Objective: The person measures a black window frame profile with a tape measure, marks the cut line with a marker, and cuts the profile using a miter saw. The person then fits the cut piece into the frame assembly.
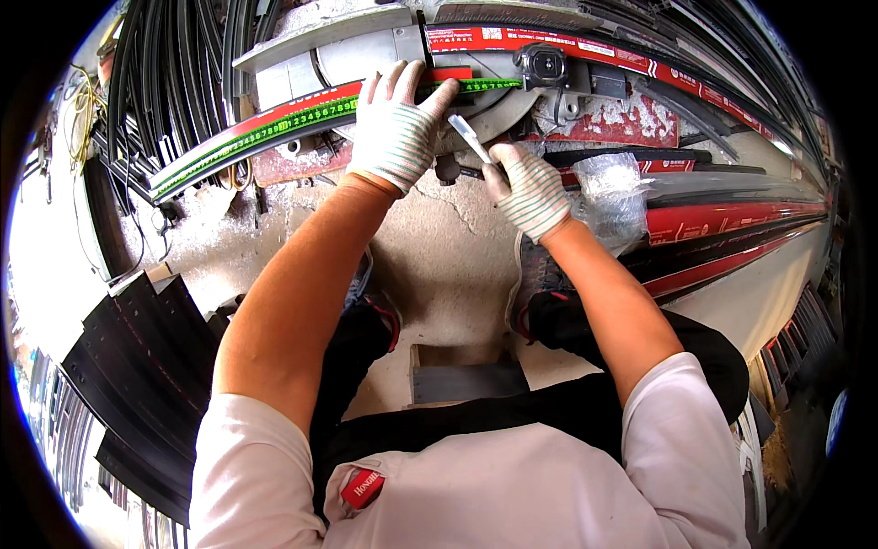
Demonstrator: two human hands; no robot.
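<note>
Tape (315,116) could creep along the red-filmed strip (320,97) if the fingers of your left hand (398,133), spread over both, press too lightly; its black case (543,64) sits to their right. Your right hand (528,188) has its fingers pinched on a slim white tool (469,135), which could skid if held slackly.

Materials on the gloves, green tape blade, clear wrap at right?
Gloves: matte knit textile, maybe cotton or a blend; soft, striped, ribbed surface.
Tape blade: probably coated steel, smooth green printed finish; thin strip, metal core not visible.
Wrap: likely plastic film, glossy; see-through, crinkled highlights.
</note>
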